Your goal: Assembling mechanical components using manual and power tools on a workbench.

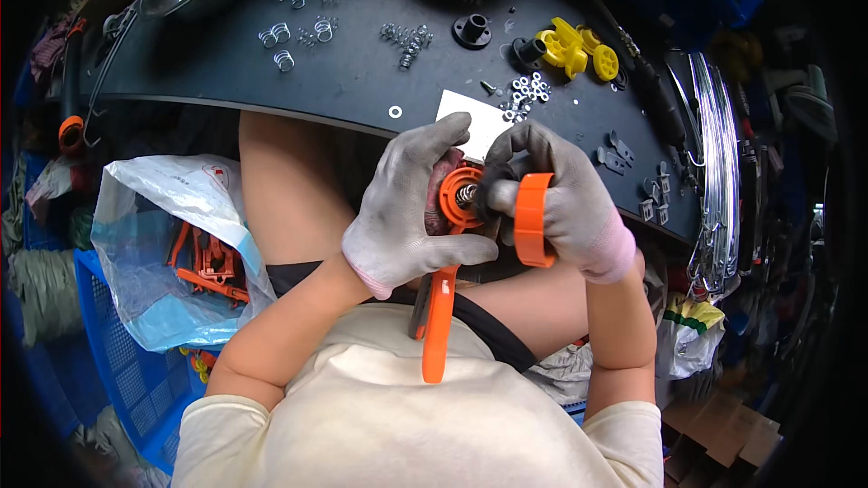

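Observation:
Both my hands wear grey gloves with pink cuffs. In front of my lap, my left hand [407,199] curves its fingers and thumb around the round head of an orange tool body [461,199]. A coil spring [467,195] sits in the middle of that head, and its long orange handle [438,330] points down toward my shirt. My right hand [561,194] pinches a dark round part [497,190] close against the spring. An orange ring [534,221] is at the same hand's fingers; how they hold it is partly hidden. Reddish cloth [442,185] shows beside my left palm.
On the dark table [353,81] lie loose springs [407,41], black flanged parts [472,31], yellow wheels [570,47], nuts [527,95], a white card [472,122] and metal clips [617,154]. Left, a plastic bag [163,190] holds orange parts. Metal strips [714,154] hang right.

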`<state>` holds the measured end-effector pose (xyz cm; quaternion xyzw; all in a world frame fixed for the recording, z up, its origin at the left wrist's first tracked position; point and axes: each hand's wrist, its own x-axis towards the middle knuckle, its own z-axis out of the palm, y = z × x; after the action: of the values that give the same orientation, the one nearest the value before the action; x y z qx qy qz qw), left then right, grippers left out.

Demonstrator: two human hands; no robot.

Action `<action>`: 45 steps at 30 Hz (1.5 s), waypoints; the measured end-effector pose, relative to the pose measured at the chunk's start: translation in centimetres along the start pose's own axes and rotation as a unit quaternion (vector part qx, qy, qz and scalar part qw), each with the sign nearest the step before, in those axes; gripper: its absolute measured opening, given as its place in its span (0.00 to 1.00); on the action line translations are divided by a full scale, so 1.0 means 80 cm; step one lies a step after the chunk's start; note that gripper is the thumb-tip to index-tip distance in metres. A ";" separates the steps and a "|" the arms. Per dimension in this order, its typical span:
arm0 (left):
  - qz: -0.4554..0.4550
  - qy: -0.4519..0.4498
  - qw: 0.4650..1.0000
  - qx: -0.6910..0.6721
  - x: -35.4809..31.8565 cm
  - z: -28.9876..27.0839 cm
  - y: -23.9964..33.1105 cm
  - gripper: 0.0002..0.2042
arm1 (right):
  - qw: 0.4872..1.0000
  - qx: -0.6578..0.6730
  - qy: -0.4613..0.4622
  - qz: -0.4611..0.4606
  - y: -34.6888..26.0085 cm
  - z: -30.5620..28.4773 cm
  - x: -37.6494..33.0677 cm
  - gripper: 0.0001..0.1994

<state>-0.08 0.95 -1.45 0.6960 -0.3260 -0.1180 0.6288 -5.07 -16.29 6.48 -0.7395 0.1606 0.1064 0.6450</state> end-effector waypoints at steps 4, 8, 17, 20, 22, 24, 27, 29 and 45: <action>0.052 -0.032 0.994 0.088 0.007 -0.010 0.007 0.41 | 0.998 -0.039 -0.031 0.047 -0.008 -0.002 -0.002 0.17; 0.080 -0.016 0.989 0.124 0.008 -0.007 0.005 0.39 | 0.993 -0.065 0.076 -0.057 -0.002 -0.012 -0.014 0.19; 0.032 0.002 0.996 0.078 0.010 -0.011 0.009 0.27 | 0.981 0.188 0.051 0.015 0.043 -0.041 -0.056 0.12; 0.075 -0.033 0.984 0.156 0.014 -0.016 0.005 0.27 | 0.966 0.233 0.084 -0.076 0.053 -0.040 -0.049 0.09; 0.074 -0.063 0.978 0.187 0.013 -0.019 0.006 0.28 | 0.959 0.238 0.120 -0.098 0.046 -0.033 -0.042 0.07; 0.069 -0.052 0.979 0.186 0.011 -0.019 0.006 0.30 | 0.967 0.034 0.168 -0.187 0.026 -0.013 -0.030 0.08; 0.059 -0.009 0.990 0.131 0.010 -0.014 0.010 0.35 | 0.978 -0.045 0.143 -0.143 0.005 0.009 -0.014 0.08; 0.040 0.006 0.995 0.086 0.010 -0.016 0.015 0.40 | 0.977 -0.116 0.130 -0.125 0.011 0.016 0.000 0.08; 0.032 -0.046 0.991 0.122 0.019 -0.011 0.014 0.33 | 0.985 -0.115 0.012 -0.130 0.046 -0.035 -0.020 0.11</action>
<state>1.26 0.73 0.17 0.7505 -0.3883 -0.0893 0.5273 -8.05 -19.35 4.07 -0.8246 0.0576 0.0300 0.5620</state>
